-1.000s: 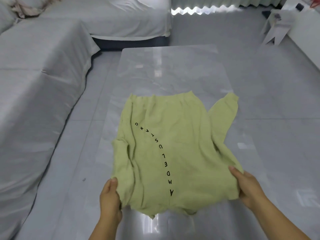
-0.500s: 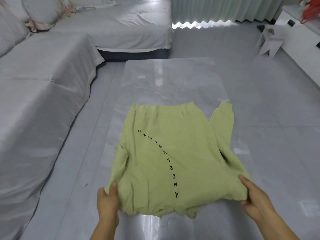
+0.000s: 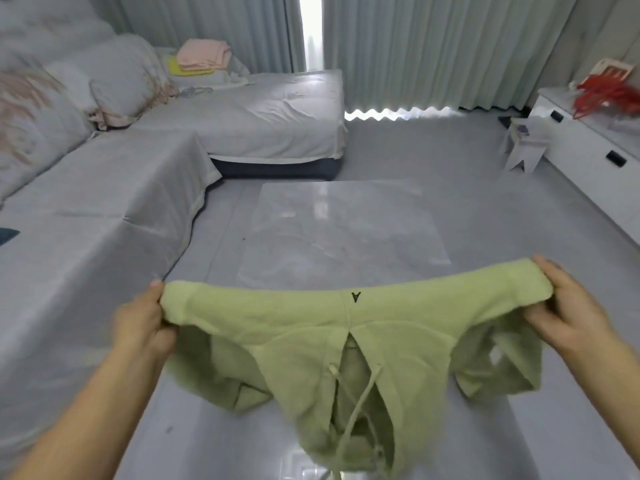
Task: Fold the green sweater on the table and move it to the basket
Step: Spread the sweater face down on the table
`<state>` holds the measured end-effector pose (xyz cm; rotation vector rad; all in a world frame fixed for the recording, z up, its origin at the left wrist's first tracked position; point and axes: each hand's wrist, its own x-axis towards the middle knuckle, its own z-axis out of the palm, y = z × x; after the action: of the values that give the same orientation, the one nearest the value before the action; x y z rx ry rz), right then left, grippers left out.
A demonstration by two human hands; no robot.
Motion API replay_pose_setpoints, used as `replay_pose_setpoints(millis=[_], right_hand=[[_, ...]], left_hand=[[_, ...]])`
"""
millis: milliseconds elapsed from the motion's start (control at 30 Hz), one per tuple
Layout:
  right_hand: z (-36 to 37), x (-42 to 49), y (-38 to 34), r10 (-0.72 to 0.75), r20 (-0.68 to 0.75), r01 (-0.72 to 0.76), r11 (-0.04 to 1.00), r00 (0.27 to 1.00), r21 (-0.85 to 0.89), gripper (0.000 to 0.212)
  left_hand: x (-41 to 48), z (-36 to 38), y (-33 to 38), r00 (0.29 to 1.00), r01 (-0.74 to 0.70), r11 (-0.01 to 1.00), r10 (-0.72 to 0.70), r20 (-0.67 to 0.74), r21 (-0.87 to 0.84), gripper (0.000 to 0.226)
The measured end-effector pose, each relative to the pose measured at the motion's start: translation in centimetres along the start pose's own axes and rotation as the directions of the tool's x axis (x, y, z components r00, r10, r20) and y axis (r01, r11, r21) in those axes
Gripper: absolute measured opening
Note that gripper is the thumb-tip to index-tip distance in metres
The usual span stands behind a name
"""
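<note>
Glossy grey table (image 3: 346, 230) standing beside a sheet-covered sofa (image 3: 104, 202), curtains (image 3: 450, 46) hanging behind. Left hand (image 3: 143, 322) and right hand (image 3: 568, 313) are gripping the green sweater (image 3: 346, 341) by its shoulders, lifting it above the table's near end.

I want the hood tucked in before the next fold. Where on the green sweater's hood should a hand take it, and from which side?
With both hands holding the green sweater up by its shoulders, the hood hangs toward the person, opening facing them. Probably best to grip its lower rim beside the drawstring, coming from below on the near side, since that edge dangles free.
</note>
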<state>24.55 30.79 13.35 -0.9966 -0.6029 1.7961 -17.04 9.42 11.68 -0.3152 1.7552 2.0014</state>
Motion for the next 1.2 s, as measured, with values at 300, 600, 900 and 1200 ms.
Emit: replay_pose_setpoints(millis=[300, 600, 900, 1200], right_hand=[[11.4, 8.0, -10.2, -0.329, 0.054, 0.323, 0.942, 0.943, 0.09, 0.049], [3.0, 7.9, -3.7, -0.209, -0.132, 0.15, 0.922, 0.969, -0.358, 0.021], [-21.1, 11.1, 20.2, -0.068, -0.438, -0.324, 0.576, 0.896, -0.751, 0.029], [-15.5, 5.3, 19.7, 0.288, -0.352, -0.383, 0.892, 0.891, -0.241, 0.02]], left_hand=[[-0.1, 12.1, 13.6, 0.867, -0.465, 0.872, 0.484, 0.122, -0.155, 0.018], [3.9, 6.4, 4.2, 0.833, -0.539, 0.773, 0.548, 0.075, 0.334, 0.021], [7.2, -3.8, -21.9, 0.985, -0.019, 0.802, 0.116, -0.125, 0.597, 0.033], [5.9, -8.9, -25.8, 0.913, 0.328, 0.938, -0.346, 0.216, 0.114, 0.028]])
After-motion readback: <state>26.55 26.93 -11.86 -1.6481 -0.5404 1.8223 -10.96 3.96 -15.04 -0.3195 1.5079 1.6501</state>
